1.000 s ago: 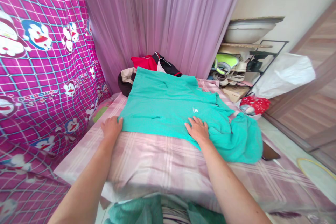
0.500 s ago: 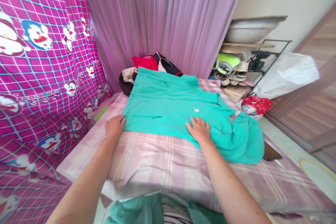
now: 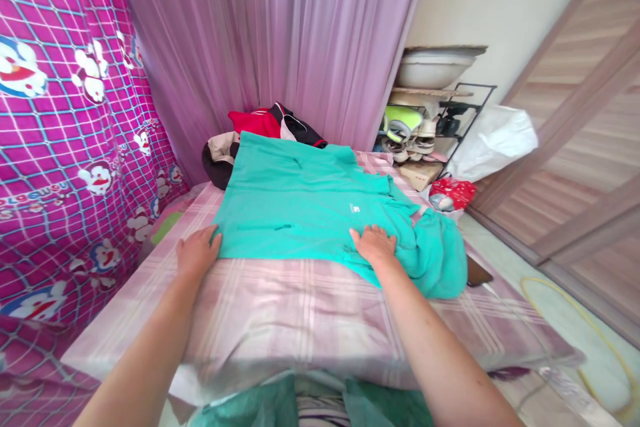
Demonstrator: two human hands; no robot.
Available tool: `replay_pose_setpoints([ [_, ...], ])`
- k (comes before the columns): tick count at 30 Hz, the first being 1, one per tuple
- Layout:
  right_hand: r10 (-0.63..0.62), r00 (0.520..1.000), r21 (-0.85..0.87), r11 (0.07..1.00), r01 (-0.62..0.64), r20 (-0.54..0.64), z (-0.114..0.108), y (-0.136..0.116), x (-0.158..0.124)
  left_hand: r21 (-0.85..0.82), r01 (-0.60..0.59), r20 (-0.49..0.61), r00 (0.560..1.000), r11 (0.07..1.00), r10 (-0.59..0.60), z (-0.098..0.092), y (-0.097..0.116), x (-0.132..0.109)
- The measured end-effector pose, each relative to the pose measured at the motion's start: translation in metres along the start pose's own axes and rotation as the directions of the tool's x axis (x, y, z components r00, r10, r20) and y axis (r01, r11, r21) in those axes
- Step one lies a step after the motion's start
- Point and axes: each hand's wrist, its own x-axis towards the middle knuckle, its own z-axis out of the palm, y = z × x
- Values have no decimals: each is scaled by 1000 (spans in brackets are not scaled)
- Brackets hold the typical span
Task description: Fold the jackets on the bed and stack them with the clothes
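A teal jacket (image 3: 300,193) with zipped pockets and a small white chest logo lies spread on a plaid-covered table. My left hand (image 3: 197,252) is at the near left corner of its hem, fingers stretched out and fingertips touching the edge. Flat on the jacket's near side, below the logo, rests my right hand (image 3: 376,243), open with fingers spread. The jacket's sleeve (image 3: 440,253) lies bunched to the right of that hand.
Behind the jacket are red and black clothes (image 3: 265,123) and a dark and beige bundle (image 3: 219,159). A phone (image 3: 479,272) with a cable lies right of the sleeve. Purple curtains (image 3: 280,33) hang behind; a shoe rack (image 3: 425,127) stands at the back right.
The view has turned slightly right, so everything sits further left. My right hand has slid a little along the jacket toward the sleeve; my left hand stays at the hem corner.
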Motion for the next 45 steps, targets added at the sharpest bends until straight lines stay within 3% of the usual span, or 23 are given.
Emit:
replay_pose_setpoints([
  [4,34,999,6,999,-34,-4,-21,21,23,23,-14,17,1000,1000,14,2,-2,3],
  [10,154,966,12,988,-155,-207,-22,65,70,44,-23,21,1000,999,22,6,-5,5],
  [17,172,984,-12,985,-173,-52,-15,75,103,35,-32,44,999,999,31,5,-3,3],
  [20,176,983,-15,984,-177,-52,-13,76,109,31,-27,58,998,999,25,3,-1,2],
  [28,185,979,-2,983,-186,-83,-9,85,101,18,-9,70,998,1000,8,3,3,0],
  [32,91,976,-14,995,-96,-196,-10,77,87,48,1,49,999,999,-4,1,7,-3],
  [36,-80,964,-24,997,76,-255,-7,56,70,100,5,-3,1000,995,-4,-1,12,-6],
  [45,-252,968,-1,968,252,0,17,18,42,175,-20,10,1000,984,19,1,5,-5],
])
